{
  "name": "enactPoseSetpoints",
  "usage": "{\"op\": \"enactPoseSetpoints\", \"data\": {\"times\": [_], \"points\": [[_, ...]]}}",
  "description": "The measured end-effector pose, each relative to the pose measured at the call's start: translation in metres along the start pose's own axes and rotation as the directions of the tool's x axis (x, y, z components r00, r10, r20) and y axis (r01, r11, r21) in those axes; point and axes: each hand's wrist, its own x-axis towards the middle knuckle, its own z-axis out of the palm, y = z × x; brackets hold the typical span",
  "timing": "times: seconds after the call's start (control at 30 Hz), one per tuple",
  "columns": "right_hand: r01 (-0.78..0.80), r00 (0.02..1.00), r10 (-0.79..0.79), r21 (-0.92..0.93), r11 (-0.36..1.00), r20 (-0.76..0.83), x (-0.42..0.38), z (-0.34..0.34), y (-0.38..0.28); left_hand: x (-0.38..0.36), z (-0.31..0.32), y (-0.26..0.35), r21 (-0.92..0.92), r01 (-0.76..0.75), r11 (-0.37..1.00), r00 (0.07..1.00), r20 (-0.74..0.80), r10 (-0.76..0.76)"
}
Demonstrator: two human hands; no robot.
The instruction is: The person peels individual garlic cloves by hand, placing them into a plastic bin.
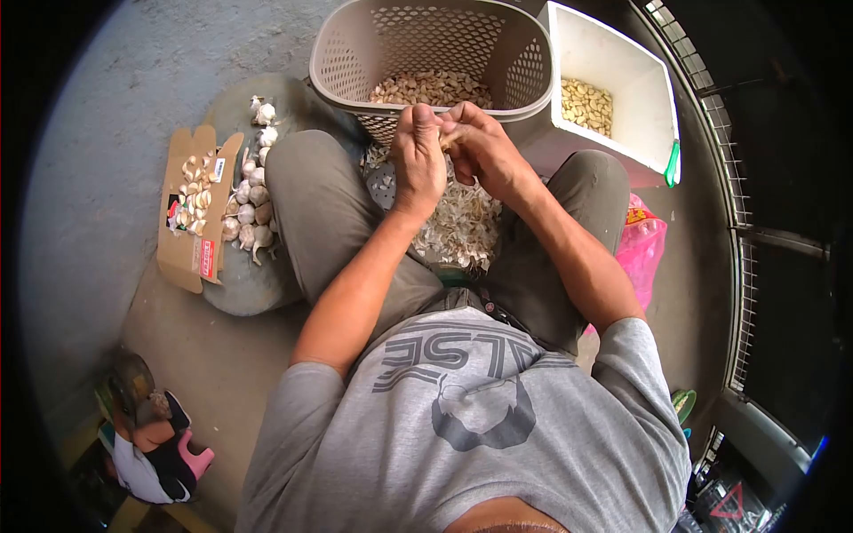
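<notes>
My left hand (419, 164) and my right hand (487, 151) meet in front of the brown perforated basket (346, 62). Fingers of both are closed around a small pale piece of garlic (451, 139), partly hidden by them. Unpeeled cloves (435, 87) lie inside the basket. Below my hands, between my legs, is a heap of papery garlic skins (458, 222). Whole garlic bulbs (253, 204) rest on a grey-green surface to the left, beside a cardboard piece (182, 262) bearing separated cloves (195, 191).
A white foam box (622, 62) at the upper right holds peeled cloves (586, 107), with a green handle (673, 163) at its corner. A pink plastic bag (640, 253) lies beside my right leg. Another person (151, 444) is at the lower left. Metal grating (724, 160) borders the right.
</notes>
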Motion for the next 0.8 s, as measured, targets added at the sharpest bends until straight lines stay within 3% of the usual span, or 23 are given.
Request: {"op": "enactPoseSetpoints", "data": {"times": [0.07, 0.17, 0.2, 0.3, 0.33, 0.43, 0.5, 0.57, 0.6, 0.63, 0.7, 0.77, 0.8], "points": [[0.035, 0.999, -0.037, -0.094, 0.995, -0.029, -0.002, 0.007, -0.005, -0.001, 0.001, -0.003, 0.035, -0.084, 0.996, 0.996, 0.025, 0.083], [0.078, 0.997, -0.081, -0.146, 0.986, -0.017, -0.005, 0.01, -0.005, -0.001, 0.0, -0.005, -0.074, 0.026, 0.997, 1.0, 0.011, -0.025], [0.108, 0.994, -0.109, -0.143, 0.984, 0.005, -0.003, 0.008, -0.002, 0.0, -0.002, -0.003, -0.026, 0.006, 1.0, 1.0, -0.003, -0.006], [0.162, 0.987, -0.157, -0.15, 0.975, 0.04, -0.005, 0.012, 0.007, 0.013, -0.01, -0.012, -0.29, 0.24, 0.926, 0.961, -0.064, -0.269], [0.171, 0.985, -0.165, -0.158, 0.973, 0.047, -0.006, 0.015, 0.008, 0.014, -0.01, -0.015, -0.343, 0.24, 0.908, 0.954, -0.089, -0.286], [0.158, 0.978, -0.123, -0.207, 0.966, 0.171, -0.001, 0.004, -0.008, 0.012, -0.012, -0.004, -0.439, 0.327, 0.836, 0.923, -0.039, -0.382], [0.099, 0.958, 0.04, -0.459, 0.883, 0.283, -0.002, -0.01, -0.035, 0.013, -0.011, -0.003, -0.499, 0.387, 0.776, 0.899, 0.018, -0.437], [0.09, 0.988, -0.014, -0.494, 0.865, 0.155, 0.004, -0.031, -0.04, 0.013, -0.017, -0.007, -0.529, 0.466, 0.71, 0.872, 0.14, -0.469], [0.278, 0.956, -0.29, -0.404, 0.872, 0.031, 0.01, -0.033, -0.039, 0.013, -0.018, -0.008, -0.523, 0.494, 0.695, 0.86, 0.175, -0.479], [0.466, 0.841, -0.528, -0.337, 0.818, -0.119, 0.016, -0.035, -0.037, 0.014, -0.017, -0.009, -0.517, 0.522, 0.678, 0.846, 0.212, -0.49], [0.47, 0.743, -0.66, -0.615, 0.632, -0.11, 0.021, -0.04, -0.034, 0.012, -0.014, -0.009, -0.477, 0.534, 0.698, 0.842, 0.229, -0.488], [0.444, 0.803, -0.596, -0.667, 0.599, -0.001, 0.019, -0.045, -0.026, 0.011, -0.011, -0.01, -0.408, 0.494, 0.768, 0.868, 0.186, -0.46], [0.206, 0.963, -0.267, -0.538, 0.817, -0.036, 0.002, -0.021, -0.038, 0.011, -0.014, -0.016, -0.32, 0.457, 0.83, 0.888, 0.212, -0.407]]}}
